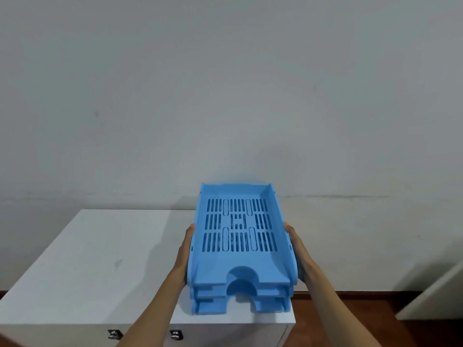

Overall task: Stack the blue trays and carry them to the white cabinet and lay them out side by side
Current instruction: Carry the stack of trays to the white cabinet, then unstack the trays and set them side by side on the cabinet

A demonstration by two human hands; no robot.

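A stack of three blue slotted trays [240, 261] is held over the right part of the white cabinet top [100, 266]. Each tray has a half-round cutout at its near edge. My left hand [184, 254] grips the stack's left side wall, and my right hand [297, 249] grips its right side wall. Whether the lowest tray touches the cabinet top is unclear; its near edge lies just above the cabinet's front edge.
The cabinet stands against a plain grey-white wall [225, 96]. Two metal locks [114, 334] show on its front. Reddish-brown floor [350, 319] lies to the right, with a white panel [436, 296] leaning at the far right.
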